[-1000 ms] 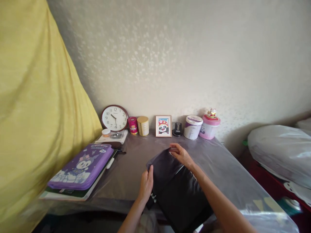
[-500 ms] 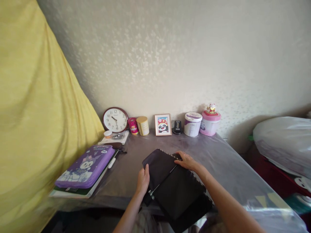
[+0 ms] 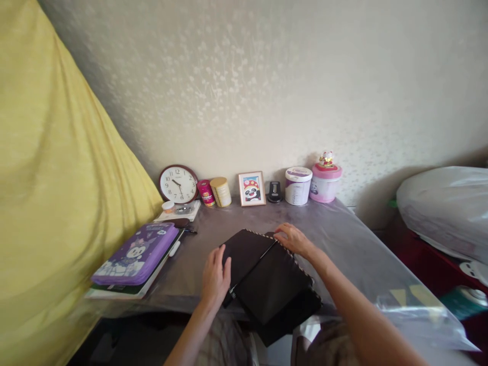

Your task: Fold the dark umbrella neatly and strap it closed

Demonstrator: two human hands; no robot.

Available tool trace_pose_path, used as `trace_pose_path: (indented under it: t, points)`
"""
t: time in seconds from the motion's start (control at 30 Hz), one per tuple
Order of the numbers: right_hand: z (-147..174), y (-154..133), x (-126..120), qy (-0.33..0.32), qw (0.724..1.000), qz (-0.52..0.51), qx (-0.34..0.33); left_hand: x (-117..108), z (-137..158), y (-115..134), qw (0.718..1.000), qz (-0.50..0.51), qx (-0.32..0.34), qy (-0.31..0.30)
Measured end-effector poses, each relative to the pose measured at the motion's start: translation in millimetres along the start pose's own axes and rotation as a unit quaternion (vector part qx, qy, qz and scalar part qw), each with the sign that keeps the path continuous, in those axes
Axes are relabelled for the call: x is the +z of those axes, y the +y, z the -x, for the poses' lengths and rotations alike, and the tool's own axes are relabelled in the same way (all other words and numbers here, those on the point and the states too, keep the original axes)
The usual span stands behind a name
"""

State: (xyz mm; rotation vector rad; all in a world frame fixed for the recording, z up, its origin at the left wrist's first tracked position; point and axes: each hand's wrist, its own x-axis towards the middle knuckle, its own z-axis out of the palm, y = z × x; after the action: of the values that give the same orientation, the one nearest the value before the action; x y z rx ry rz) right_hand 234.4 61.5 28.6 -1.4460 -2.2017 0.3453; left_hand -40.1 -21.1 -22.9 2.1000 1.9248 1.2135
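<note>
Your left hand point(image 3: 215, 277) is open, fingers apart, beside the left edge of the black case point(image 3: 272, 290). Whether your right hand point(image 3: 293, 240) pinches its far edge, I cannot tell. It seems laid on the surface point(image 3: 343, 239), overhanging nearside, not yet released.

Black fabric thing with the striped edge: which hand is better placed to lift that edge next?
Probably the right hand. It is at the striped edge of the black fabric, while the left hand is by the fabric's left side, farther from that edge.
</note>
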Motion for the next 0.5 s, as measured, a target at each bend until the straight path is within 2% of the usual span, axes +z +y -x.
trace_pose_path:
  t: [0.07, 0.17, 0.27, 0.37, 0.43, 0.5]
  points:
    - [7, -2, -16, -0.005, 1.0, -0.025, -0.013, -3, 8, 6, 0.996, -0.035, 0.085, 0.01]
    - [23, -11, -38, -0.094, 0.99, -0.103, -0.022, 0, 18, 8, 0.989, -0.074, 0.129, -0.015]
    - [45, -29, -52, -0.187, 0.972, -0.132, -0.047, 10, 26, 1, 0.988, -0.09, 0.12, -0.037]
    - [67, -48, -56, -0.273, 0.953, -0.095, -0.09, 18, 29, -5, 0.99, -0.089, 0.103, -0.04]
    - [79, -57, -53, -0.287, 0.954, -0.037, -0.082, 19, 28, -6, 0.991, -0.078, 0.097, -0.041]
    - [86, -61, -48, -0.263, 0.961, 0.018, -0.083, 18, 27, -5, 0.993, -0.06, 0.094, -0.043]
